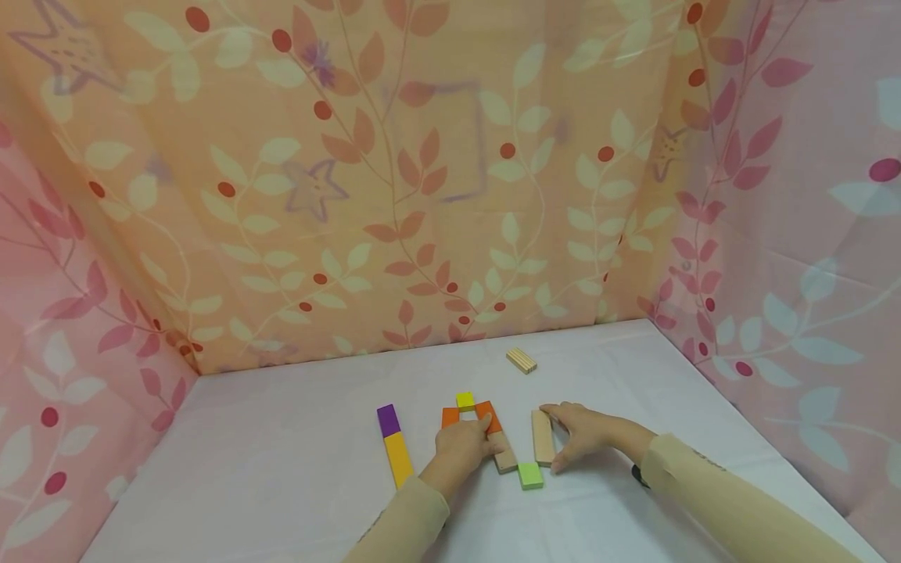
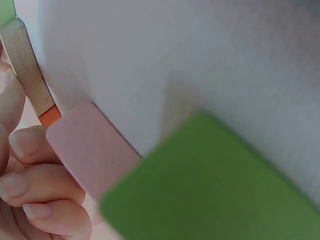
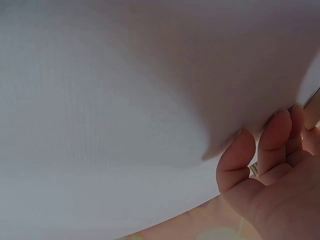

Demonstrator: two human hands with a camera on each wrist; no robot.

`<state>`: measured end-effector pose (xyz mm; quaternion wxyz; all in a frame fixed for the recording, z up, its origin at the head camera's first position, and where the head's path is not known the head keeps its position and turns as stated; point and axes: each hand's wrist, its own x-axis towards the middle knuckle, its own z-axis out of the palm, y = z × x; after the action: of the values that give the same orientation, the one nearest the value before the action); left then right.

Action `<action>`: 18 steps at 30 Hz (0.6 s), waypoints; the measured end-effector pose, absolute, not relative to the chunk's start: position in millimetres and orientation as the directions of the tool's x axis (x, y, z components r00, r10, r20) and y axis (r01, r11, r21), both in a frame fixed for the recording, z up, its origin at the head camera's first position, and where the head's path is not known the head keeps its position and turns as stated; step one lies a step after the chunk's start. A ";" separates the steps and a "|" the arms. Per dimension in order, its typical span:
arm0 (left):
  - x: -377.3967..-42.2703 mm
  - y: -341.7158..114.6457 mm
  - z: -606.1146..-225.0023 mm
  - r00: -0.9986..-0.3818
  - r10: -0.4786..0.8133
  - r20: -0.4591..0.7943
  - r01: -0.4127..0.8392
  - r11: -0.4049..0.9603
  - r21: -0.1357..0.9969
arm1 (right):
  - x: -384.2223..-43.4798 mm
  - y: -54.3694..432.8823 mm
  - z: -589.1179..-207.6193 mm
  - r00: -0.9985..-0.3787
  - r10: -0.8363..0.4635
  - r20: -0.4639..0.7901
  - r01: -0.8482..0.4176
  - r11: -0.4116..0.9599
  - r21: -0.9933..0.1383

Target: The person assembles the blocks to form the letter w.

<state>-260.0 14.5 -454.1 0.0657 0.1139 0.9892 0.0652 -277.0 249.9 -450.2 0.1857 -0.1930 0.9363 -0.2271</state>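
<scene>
In the head view, the left hand (image 1: 461,452) rests over a line of blocks. Its index fingertip touches an orange block (image 1: 487,414) and its thumb a plain wooden block (image 1: 504,456); the other fingers curl loosely in the left wrist view. A pink block (image 2: 92,145) and a dark green block (image 2: 215,185) show there, hidden from the head camera. The right hand (image 1: 590,432) spans a plain wooden plank (image 1: 542,438), holding it between fingertips at the far end and thumb at the near end. Its near end lies beside a light green block (image 1: 531,475).
A yellow block (image 1: 465,401) and a second orange block (image 1: 450,417) lie beyond the left hand. Further left, a purple block (image 1: 388,421) adjoins a yellow-orange one (image 1: 398,460). Ridged wooden pieces (image 1: 522,360) lie at the back. Patterned curtains (image 1: 422,258) enclose the white table (image 1: 281,438).
</scene>
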 end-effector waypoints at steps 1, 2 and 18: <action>-259.9 14.7 -454.2 -0.966 0.232 -0.118 0.214 0.966 0.145 | -277.2 250.2 -449.7 -0.855 -0.447 -0.263 -0.278 0.823 -0.495; -259.6 14.8 -454.0 -0.966 0.231 -0.119 0.214 0.966 0.145 | -277.5 250.8 -448.8 -0.853 -0.449 -0.266 -0.280 0.823 -0.494; -262.3 14.7 -457.1 -0.967 0.225 -0.118 0.205 0.965 0.161 | -341.8 271.4 -445.5 -0.887 -0.447 -0.113 -0.244 0.663 -0.708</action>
<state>-262.3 14.7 -457.1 0.0680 0.1088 0.9890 0.0738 -341.8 271.4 -445.5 0.1400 -0.1918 0.9011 -0.3628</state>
